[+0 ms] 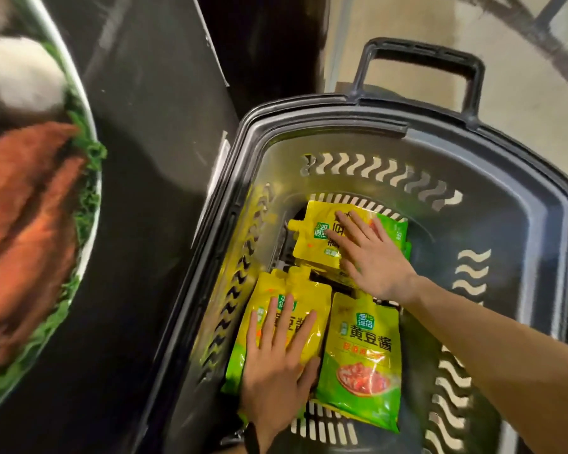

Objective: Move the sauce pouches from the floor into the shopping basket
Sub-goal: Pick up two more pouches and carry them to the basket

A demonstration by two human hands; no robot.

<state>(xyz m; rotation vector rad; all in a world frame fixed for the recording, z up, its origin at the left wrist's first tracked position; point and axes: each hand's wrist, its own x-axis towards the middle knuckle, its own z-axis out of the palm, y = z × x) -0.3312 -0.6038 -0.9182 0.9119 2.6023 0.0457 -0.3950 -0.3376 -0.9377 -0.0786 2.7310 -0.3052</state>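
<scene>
Both hands are down inside the dark grey shopping basket [505, 224], which stands on the pale floor [522, 93] with its handle [420, 50] raised at the far end. Three yellow-and-green spouted sauce pouches lie flat on the slotted bottom.

The left hand [276, 362] rests palm-down on the near-left pouch [269, 290], fingers straight and spread, pressing rather than gripping. That pouch lies against the basket's left wall, spout pointing away.

The right hand [371, 253] reaches further in and lies flat on the far pouch [318, 237], fingers extended across its label. This pouch is turned sideways, with its spout toward the left wall.

The near-right pouch [361, 355] lies just beside the left hand's pouch, label up, and neither hand touches it.

To the left of the basket stands a dark display panel [145, 158] bearing a blurred picture of a food dish [30, 208].
</scene>
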